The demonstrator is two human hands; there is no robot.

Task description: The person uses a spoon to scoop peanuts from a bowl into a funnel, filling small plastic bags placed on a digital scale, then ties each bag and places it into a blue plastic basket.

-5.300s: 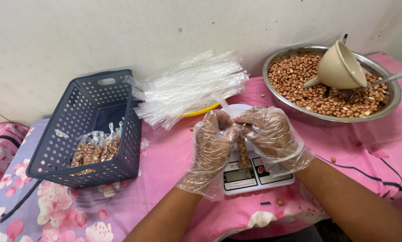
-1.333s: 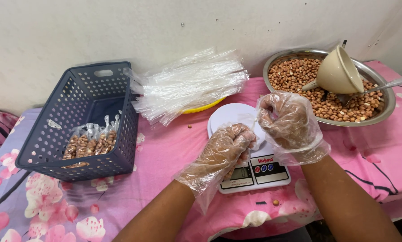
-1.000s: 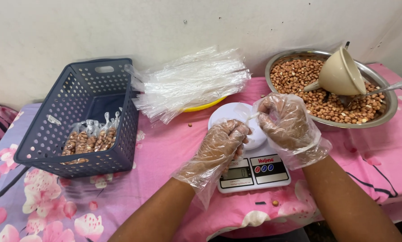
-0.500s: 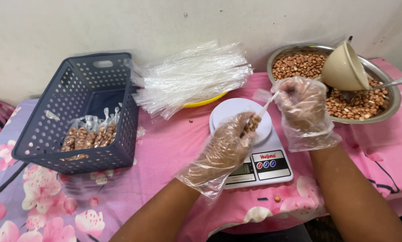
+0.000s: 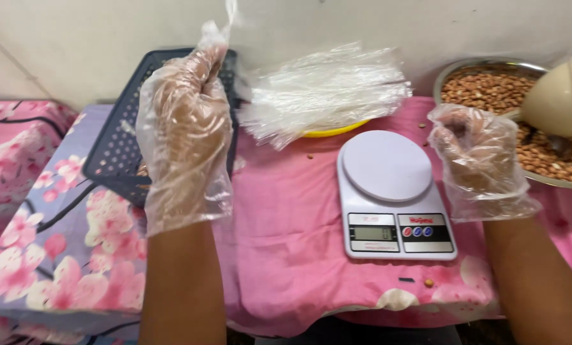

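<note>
— Plain pale wall, and a table under a pink cloth (image 5: 286, 211) with blossom print. What's that held up in the air?

— A thin plastic bag (image 5: 230, 11). Only its clear tail shows, poking out of the top of the left hand (image 5: 184, 128), which is up and well to the left of the scale (image 5: 391, 191). The gloved fingers are curled tight round it. The rest of the bag is hidden inside the fist.

— It looks tricky to hold.

— I'd judge so. The film is light, limp and slick, and a loose plastic glove on it will slide. The gathered neck just below that tail seems the surest place to pinch, since the flat film would slip or stretch.

— And the other hand?

— The right hand (image 5: 477, 160) hangs just right of the scale, with its fingers loosely curled in. I can't tell whether it pinches anything.

— What else is around?

— A dark perforated basket (image 5: 117, 153) sits behind the raised hand, left of the scale. Behind the scale is a heap of empty clear bags (image 5: 327, 89) on a yellow plate (image 5: 334, 131). To its right, at the back, a steel bowl (image 5: 465, 64) holds peanuts (image 5: 490, 89), with a beige funnel (image 5: 560, 99) lying in it. One stray nut (image 5: 429, 282) lies just in front of the scale.
</note>
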